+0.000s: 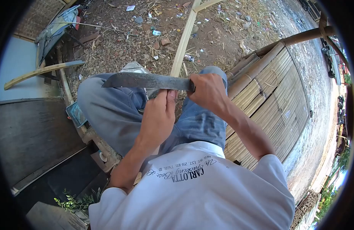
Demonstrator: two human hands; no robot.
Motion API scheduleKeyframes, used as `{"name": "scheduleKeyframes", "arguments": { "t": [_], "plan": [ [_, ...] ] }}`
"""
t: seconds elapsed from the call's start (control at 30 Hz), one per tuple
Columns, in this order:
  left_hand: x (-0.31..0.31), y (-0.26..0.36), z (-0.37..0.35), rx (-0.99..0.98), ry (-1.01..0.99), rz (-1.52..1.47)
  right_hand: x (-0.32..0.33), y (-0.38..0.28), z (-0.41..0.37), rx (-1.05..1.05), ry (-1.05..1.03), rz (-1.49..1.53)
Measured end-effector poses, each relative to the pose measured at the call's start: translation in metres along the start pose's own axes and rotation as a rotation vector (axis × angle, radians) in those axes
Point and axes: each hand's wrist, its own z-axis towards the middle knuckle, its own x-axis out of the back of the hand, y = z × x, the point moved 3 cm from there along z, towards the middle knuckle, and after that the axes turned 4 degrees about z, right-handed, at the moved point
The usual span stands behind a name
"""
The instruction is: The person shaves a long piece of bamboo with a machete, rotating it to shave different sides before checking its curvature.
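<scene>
My right hand (209, 91) is closed around the handle end of a machete (146, 81). Its broad, dark, worn blade lies level across my lap, with the tip pointing left over one knee. Just below the blade, my left hand (158, 117) is closed, thumb and fingertips reaching up to the blade's lower edge. A long pale wooden strip (184, 38) runs from behind the blade away over the ground. Its near end is hidden by the blade and my left fingers, which appear to grip it.
A slatted bamboo bench (267, 99) stands close on my right. To the left are a dark panel (35, 134) and a curved wooden piece (43, 73). Litter and dry straw cover the dirt ground (119, 42) ahead. A leafy plant (75, 203) grows at lower left.
</scene>
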Motion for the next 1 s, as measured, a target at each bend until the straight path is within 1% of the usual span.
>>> {"name": "scheduleKeyframes", "arguments": {
  "t": [0.1,0.17,0.2,0.27,0.33,0.4,0.47,0.53,0.6,0.63,0.67,0.7,0.73,0.77,0.83,0.87,0.9,0.97,1.0],
  "plan": [
    [0.001,-0.011,0.007,-0.002,-0.006,0.041,-0.013,0.011,0.018,0.044,0.027,-0.086],
    [-0.003,-0.013,-0.01,0.252,-0.134,-0.121,0.01,0.071,0.051,-0.487,0.13,0.079],
    [-0.004,-0.021,-0.018,0.228,-0.139,-0.123,0.017,0.075,0.047,-0.488,0.134,0.091],
    [-0.004,-0.03,-0.016,0.23,-0.147,-0.118,0.028,0.072,0.04,-0.405,0.137,0.108],
    [-0.008,-0.031,-0.018,0.215,-0.181,-0.149,0.012,0.029,0.012,-0.208,0.008,0.141],
    [-0.006,-0.018,-0.011,0.198,-0.195,-0.127,-0.006,-0.002,-0.014,-0.079,-0.199,0.218],
    [-0.01,-0.016,-0.012,0.19,-0.208,-0.101,-0.012,-0.012,-0.022,-0.081,-0.21,0.178],
    [-0.011,-0.015,-0.017,-0.018,-0.079,0.085,-0.016,-0.015,-0.023,-0.079,-0.208,0.154],
    [-0.009,-0.014,-0.019,0.025,-0.08,0.1,-0.016,-0.01,-0.019,-0.03,-0.202,0.073],
    [-0.007,-0.011,-0.021,0.066,-0.077,0.104,-0.012,0.008,-0.005,-0.167,-0.069,0.095],
    [-0.003,-0.002,-0.028,0.186,-0.169,0.091,-0.004,0.034,0.014,-0.307,0.068,0.111],
    [-0.004,-0.003,-0.033,0.17,-0.174,0.094,0.009,0.066,0.029,-0.359,0.099,0.058],
    [-0.006,-0.006,-0.04,0.187,-0.189,0.028,0.018,0.087,0.035,-0.41,0.12,0.006],
    [-0.008,-0.008,-0.044,0.214,-0.202,-0.041,0.019,0.082,0.033,-0.41,0.118,0.006],
    [-0.01,-0.008,-0.04,0.252,-0.191,-0.076,0.015,0.051,0.016,-0.391,0.005,0.139],
    [-0.011,-0.009,-0.035,0.276,-0.175,-0.11,0.014,0.028,0.003,-0.291,-0.033,0.169],
    [-0.011,-0.01,-0.031,0.276,-0.171,-0.117,0.008,0.014,-0.011,-0.287,-0.036,0.162],
    [-0.006,-0.008,-0.027,0.147,-0.127,-0.12,-0.012,-0.011,-0.03,0.017,-0.242,0.097],
    [-0.006,-0.003,-0.031,0.194,-0.111,-0.175,-0.012,0.0,-0.025,-0.008,-0.171,0.157]
  ]
}}
